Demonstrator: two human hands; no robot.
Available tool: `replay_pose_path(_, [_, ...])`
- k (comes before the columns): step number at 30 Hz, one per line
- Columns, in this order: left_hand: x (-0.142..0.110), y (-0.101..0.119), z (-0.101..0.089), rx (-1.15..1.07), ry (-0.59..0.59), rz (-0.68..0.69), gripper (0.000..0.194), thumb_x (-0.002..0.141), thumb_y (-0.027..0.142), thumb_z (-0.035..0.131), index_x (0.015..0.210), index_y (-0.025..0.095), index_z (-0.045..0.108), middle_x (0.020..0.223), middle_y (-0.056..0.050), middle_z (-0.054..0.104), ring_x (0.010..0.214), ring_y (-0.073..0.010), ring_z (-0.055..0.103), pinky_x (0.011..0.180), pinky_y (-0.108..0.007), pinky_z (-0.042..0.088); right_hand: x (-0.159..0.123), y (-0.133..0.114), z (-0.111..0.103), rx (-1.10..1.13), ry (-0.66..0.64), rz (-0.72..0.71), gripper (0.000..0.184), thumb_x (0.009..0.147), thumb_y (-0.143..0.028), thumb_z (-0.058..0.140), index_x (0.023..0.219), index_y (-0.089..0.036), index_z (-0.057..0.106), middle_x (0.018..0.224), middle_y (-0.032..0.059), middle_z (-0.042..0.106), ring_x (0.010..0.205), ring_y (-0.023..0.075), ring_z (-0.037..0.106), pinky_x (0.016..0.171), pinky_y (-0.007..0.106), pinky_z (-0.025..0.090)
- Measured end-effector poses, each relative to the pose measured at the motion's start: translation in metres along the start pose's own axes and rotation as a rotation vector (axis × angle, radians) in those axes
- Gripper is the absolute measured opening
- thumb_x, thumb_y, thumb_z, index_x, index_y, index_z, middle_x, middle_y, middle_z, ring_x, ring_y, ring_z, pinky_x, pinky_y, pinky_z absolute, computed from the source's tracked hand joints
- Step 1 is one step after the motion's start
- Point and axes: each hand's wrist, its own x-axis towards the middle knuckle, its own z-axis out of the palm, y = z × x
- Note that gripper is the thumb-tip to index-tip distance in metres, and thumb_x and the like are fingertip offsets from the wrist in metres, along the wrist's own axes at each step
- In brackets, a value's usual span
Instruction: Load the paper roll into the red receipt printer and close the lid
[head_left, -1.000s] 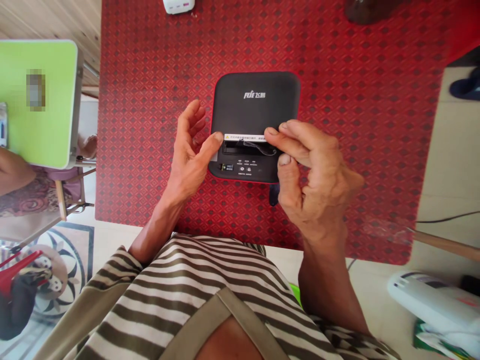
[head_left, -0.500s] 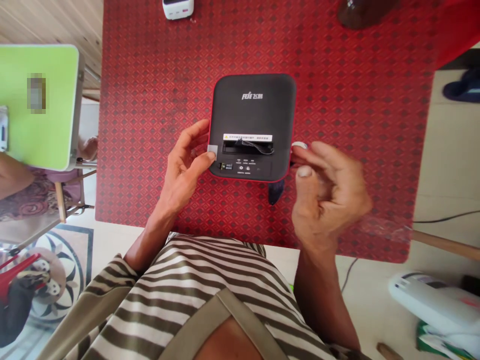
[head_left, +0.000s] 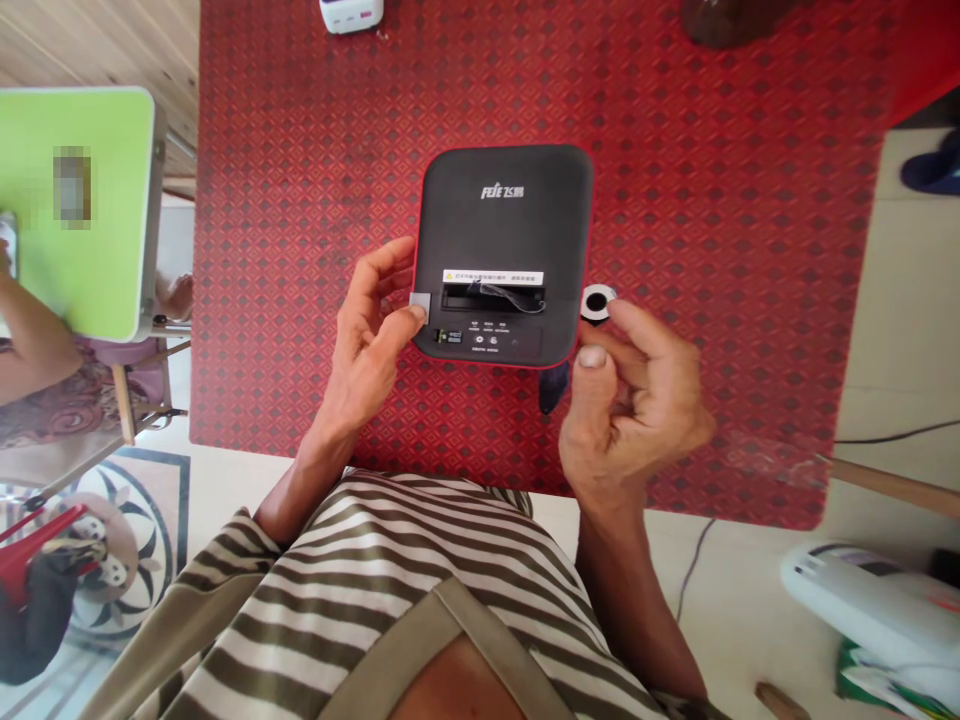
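Head view: left fingers [head_left: 401, 328] are pinching a black device [head_left: 504, 225] by its left side, inward of the near edge of the bench [head_left: 750, 250]; right fingers [head_left: 641, 328] are touching a white-rimmed disc [head_left: 598, 301] just right of it, pinch unclear.

Before me, a device [head_left: 503, 240] lies on a table [head_left: 712, 200], my left hand [head_left: 367, 345] at its left edge; a disc [head_left: 598, 303] sits between its right edge and my right hand [head_left: 637, 400]. Another table [head_left: 82, 275] stands to my left.
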Motion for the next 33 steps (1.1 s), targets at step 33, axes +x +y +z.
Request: replay_pose_path(33, [0.006, -0.020, 0.027, -0.404, 0.162, 0.103, 0.056, 0.117, 0.077, 0.083, 0.166, 0.051, 0.074, 0.159, -0.003, 0.089, 0.146, -0.0381, 0.085, 0.121, -0.065, 0.073, 0.103, -0.016, 0.003, -0.170, -0.417, -0.400, 0.019, 0.127, -0.026, 0.077, 0.136, -0.029, 0.093, 0.125, 0.0065, 0.100, 0.112, 0.0308, 0.094, 0.105, 0.049, 0.076])
